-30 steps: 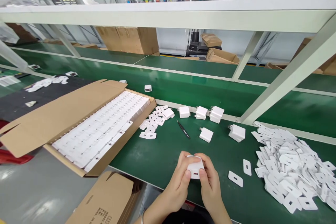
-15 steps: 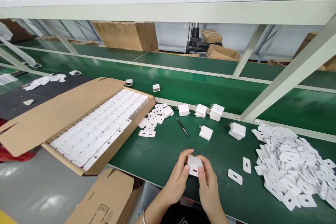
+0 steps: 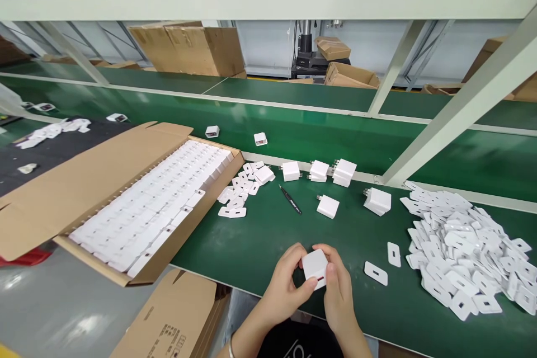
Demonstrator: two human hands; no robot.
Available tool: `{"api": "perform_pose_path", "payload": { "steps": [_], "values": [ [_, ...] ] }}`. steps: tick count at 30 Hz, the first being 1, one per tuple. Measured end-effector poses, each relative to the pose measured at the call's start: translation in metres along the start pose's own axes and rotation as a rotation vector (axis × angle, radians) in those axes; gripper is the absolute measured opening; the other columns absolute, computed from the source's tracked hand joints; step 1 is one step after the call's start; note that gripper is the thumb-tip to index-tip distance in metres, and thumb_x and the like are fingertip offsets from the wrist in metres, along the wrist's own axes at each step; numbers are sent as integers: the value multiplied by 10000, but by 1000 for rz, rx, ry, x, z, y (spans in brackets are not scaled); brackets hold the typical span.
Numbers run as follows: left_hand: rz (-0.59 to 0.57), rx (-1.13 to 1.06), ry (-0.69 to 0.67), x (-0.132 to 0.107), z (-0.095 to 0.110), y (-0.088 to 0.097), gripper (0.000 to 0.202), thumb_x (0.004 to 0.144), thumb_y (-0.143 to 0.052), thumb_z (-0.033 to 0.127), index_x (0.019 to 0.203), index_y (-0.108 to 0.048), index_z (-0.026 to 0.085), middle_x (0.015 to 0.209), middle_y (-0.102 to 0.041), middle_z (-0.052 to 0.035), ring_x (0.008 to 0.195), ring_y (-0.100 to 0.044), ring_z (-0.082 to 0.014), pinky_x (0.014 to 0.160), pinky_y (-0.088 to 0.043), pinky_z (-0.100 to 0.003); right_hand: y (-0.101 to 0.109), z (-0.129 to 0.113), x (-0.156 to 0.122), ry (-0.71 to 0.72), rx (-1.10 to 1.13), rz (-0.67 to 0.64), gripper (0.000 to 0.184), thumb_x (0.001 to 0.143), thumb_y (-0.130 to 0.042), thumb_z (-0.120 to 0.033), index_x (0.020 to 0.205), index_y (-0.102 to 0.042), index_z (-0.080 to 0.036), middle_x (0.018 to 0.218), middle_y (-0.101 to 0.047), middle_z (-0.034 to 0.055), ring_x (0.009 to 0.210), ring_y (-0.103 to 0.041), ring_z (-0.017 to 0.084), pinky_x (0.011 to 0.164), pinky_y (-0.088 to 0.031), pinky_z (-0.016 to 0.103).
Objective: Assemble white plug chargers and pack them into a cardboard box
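Observation:
Both my hands hold one white charger block (image 3: 314, 266) over the near edge of the green table (image 3: 268, 240). My left hand (image 3: 287, 279) grips its left side with curled fingers. My right hand (image 3: 338, 288) wraps the right side, thumb on the face with a red port. Several more white chargers (image 3: 327, 206) with metal prongs lie further back. A black pen-like tool (image 3: 291, 199) lies between them and a small heap of white plates (image 3: 239, 193).
An open cardboard box (image 3: 126, 201) filled with rows of white chargers sits at left. A large pile of white plates (image 3: 457, 251) lies at right, two loose plates (image 3: 376, 273) near my right hand. Two chargers ride the green conveyor (image 3: 260, 139). A slanted frame post (image 3: 457, 112) rises at right.
The charger has been turned in my hands, its top face tilted up. The two chargers on the conveyor have drifted to the right. The view has tipped slightly downward.

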State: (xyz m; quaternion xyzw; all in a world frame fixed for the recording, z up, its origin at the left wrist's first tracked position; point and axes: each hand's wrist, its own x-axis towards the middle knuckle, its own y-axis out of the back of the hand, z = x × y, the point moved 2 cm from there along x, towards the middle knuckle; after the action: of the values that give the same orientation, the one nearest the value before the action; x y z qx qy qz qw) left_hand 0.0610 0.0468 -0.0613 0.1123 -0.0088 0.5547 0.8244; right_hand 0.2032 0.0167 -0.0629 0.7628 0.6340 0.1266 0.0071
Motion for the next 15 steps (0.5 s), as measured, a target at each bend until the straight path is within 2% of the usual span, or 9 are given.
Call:
{"api": "perform_pose_path", "payload": {
  "steps": [4, 9, 12, 15],
  "values": [
    [20, 20, -46, -2, -1, -4, 396, 984, -538, 589, 866, -478, 215, 852, -452, -7, 792, -435, -199, 721, -336, -317, 1, 1, -1, 7, 17, 57, 414, 1067, -452, -554, 1120, -684, -216, 904, -730, 44, 734, -685, 192, 643, -555, 273],
    [-74, 169, 10, -2, 2, -8, 245, 935, -594, 428, 971, -481, 214, 974, -512, -52, 880, -482, -232, 815, -389, -370, 3, 9, -4, -85, 15, 127, 473, 1064, -430, -594, 1075, -689, -199, 877, -718, 50, 670, -643, 184, 593, -519, 276],
    [-47, 124, 17, -1, 3, -7, 214, 924, -583, 399, 956, -471, 219, 954, -493, -43, 877, -478, -229, 808, -397, -364, 1, 11, -3, -107, 13, 122, 497, 1064, -408, -613, 1095, -686, -203, 897, -724, 54, 710, -660, 200, 626, -525, 290],
    [-2, 60, -19, 0, 2, -5, 237, 917, -597, 419, 948, -469, 222, 944, -482, -34, 865, -471, -219, 790, -394, -348, 0, 10, 0, -57, -4, 80, 503, 1046, -438, -631, 1146, -690, -208, 990, -753, 76, 800, -705, 226, 657, -548, 302]
  ]
}}
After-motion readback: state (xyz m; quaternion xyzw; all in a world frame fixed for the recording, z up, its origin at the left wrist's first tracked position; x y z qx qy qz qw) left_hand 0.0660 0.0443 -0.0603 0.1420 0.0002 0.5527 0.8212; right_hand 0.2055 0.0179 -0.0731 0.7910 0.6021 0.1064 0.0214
